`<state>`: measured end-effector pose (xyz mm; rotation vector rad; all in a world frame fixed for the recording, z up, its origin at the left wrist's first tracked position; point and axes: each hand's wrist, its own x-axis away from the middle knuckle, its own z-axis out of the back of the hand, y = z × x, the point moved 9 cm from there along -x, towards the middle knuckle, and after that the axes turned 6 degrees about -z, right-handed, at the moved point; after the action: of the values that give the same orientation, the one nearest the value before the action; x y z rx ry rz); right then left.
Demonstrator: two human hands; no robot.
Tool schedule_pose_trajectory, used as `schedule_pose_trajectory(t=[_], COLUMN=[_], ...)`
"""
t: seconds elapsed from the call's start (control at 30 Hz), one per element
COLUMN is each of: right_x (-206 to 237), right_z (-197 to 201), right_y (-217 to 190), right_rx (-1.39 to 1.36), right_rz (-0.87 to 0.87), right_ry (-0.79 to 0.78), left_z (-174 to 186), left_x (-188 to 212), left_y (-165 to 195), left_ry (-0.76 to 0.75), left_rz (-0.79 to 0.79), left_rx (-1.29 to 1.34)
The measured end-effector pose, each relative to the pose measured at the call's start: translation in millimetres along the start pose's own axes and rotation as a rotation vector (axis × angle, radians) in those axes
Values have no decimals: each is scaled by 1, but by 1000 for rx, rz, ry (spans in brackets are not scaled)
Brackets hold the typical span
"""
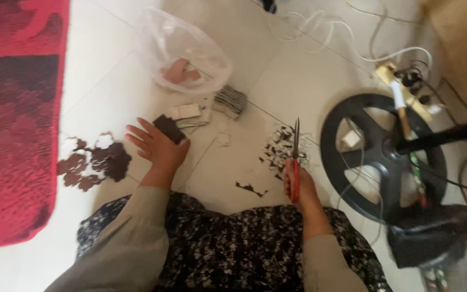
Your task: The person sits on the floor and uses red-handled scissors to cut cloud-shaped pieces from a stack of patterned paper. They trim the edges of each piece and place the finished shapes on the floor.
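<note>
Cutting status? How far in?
Done: a pile of dark flower-shaped cutouts on the floor, plus scraps. In hand: left hand on a dark square piece, right hand holding red-handled scissors, blades closed. Left: a stack of uncut pieces by the plastic bag.

We see pale tiled floor (309, 81); red rug (12, 124) far left of it, black fan base (377, 157) right, white cables (352, 43) behind.

- Left hand (157, 145) rests on the floor (298, 81), a cut-out pile (94, 162) left of it.
- Plastic bag (182, 51) lies far behind.
- Right hand (300, 186) holds scissors (295, 157); fan base (382, 157) stands right.
</note>
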<state>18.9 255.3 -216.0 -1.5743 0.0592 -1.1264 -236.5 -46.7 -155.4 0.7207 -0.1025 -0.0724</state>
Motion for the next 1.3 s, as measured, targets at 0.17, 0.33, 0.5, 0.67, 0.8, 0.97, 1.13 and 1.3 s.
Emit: schedule_pose_trajectory(t=[0.17,0.33,0.5,0.67,0.8,0.97,1.13,1.3], right_x=[0,-5,-8,-6,-6,-7,-8,-18], right_z=[29,46,59,55,51,53,55,56], right_y=[-1,-4,-12,-18,-16,-12,-6,0], right_rx=[-241,-566,-755,-744,-781,-765,-756,-693], right_rz=[33,85,145,139,115,101,76,59], right_ry=[74,-40,-101,-98,-116,-99,-118,-82], left_z=[-116,-153,-164,-169,-176,-189,-189,-126], left_x=[60,91,97,111,115,115,114,55], left_y=[20,17,30,55,84,124,132,130], left_ry=[-703,-812,-731,-691,-521,-272,-201,83], left_rz=[-340,-638,-878,-1096,-992,-600,-515,-558], left_rx=[-446,-781,-800,-626,-568,-357,-225,23])
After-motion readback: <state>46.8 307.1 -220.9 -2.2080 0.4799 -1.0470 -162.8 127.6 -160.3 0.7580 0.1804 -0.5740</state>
